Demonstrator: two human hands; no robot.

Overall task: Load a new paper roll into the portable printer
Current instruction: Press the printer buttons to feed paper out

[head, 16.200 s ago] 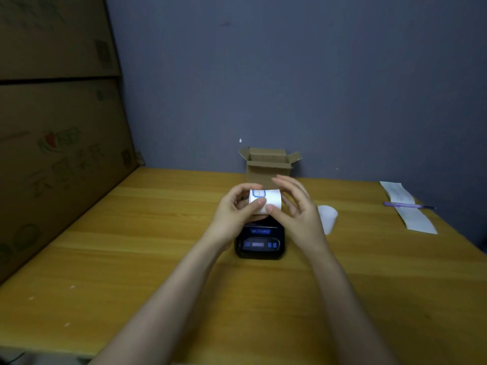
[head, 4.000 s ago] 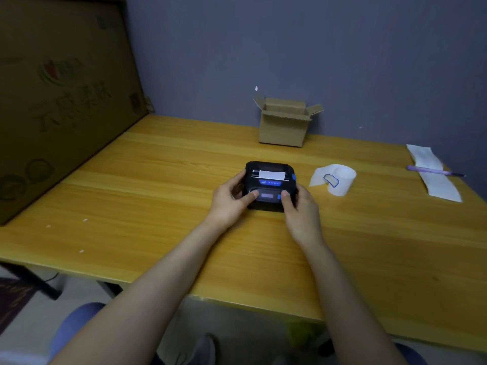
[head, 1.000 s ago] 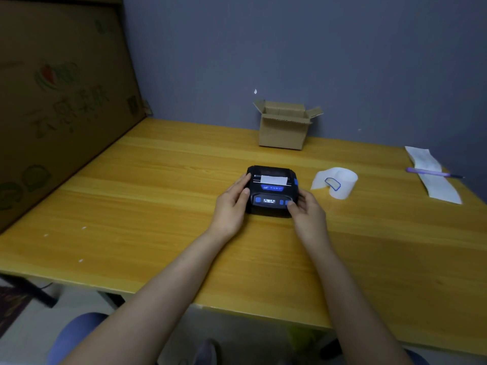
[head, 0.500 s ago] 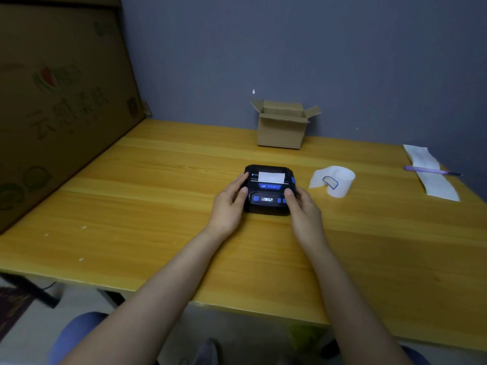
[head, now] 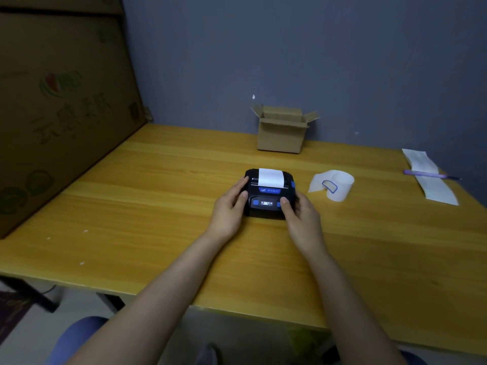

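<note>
A small black portable printer [head: 266, 210] with blue buttons and a lit display sits on the wooden table [head: 158, 206], its lid shut. A strip of white paper [head: 271, 177] sticks out of its top slot. My left hand [head: 229, 209] grips the printer's left side, thumb on the front edge. My right hand [head: 300, 214] holds the right side, with the thumb pressed on the front panel next to the display. A loose white wrapper with a blue sticker [head: 332, 184] lies just right of the printer.
An open small cardboard box [head: 283, 131] stands at the back by the grey wall. A long paper strip [head: 428, 177] with a purple pen [head: 428, 175] across it lies at the far right. Large cardboard boxes [head: 60, 106] stand along the left side.
The paper strip out of the printer's slot has grown longer than half a second ago. Both hands stay on the printer's sides; my right thumb still presses the front panel.
</note>
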